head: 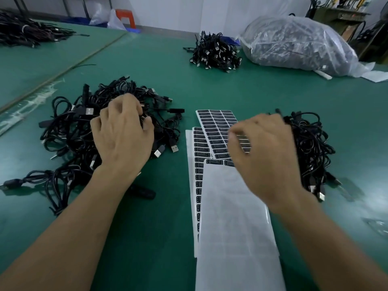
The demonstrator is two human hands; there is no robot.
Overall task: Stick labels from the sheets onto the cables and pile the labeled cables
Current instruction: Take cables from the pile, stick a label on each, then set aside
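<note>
Left hand [123,133] curls fingers round cables [69,131] to draw one out; right hand [264,156], blurred over central label sheets [216,122], grip unclear.

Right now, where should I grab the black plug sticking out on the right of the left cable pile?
Probably pinch the black plug itself across its narrow sides, coming from the right. It lies flat, pointing away from the cable pile, clear of the tangle.

Left hand [122,135], right hand [264,154], fingers [134,105] curled.
</note>
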